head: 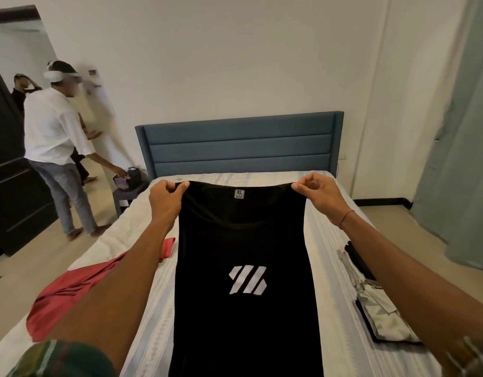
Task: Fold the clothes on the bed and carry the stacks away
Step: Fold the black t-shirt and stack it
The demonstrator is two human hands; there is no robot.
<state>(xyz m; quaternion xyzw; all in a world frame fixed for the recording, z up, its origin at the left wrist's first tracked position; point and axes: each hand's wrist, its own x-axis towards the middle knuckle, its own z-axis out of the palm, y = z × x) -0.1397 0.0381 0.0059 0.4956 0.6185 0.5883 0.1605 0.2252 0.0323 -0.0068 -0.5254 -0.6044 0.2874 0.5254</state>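
Note:
A black T-shirt (243,240) with a white striped logo and an XL neck label hangs in front of me over the bed (324,229). My left hand (165,195) pinches its left shoulder, and my right hand (318,193) pinches its right shoulder, both held up at the same height. The shirt looks narrowed, its sides folded behind. A red garment (69,292) lies crumpled on the bed's left side. On the right side sits a folded stack (381,314) of pale patterned and dark clothes.
A blue padded headboard (240,145) stands against the white wall. Left of the bed, a person in a white shirt (51,129) bends over a small dark side table (126,195), with another person behind. A dark door is at far left, a curtain at right.

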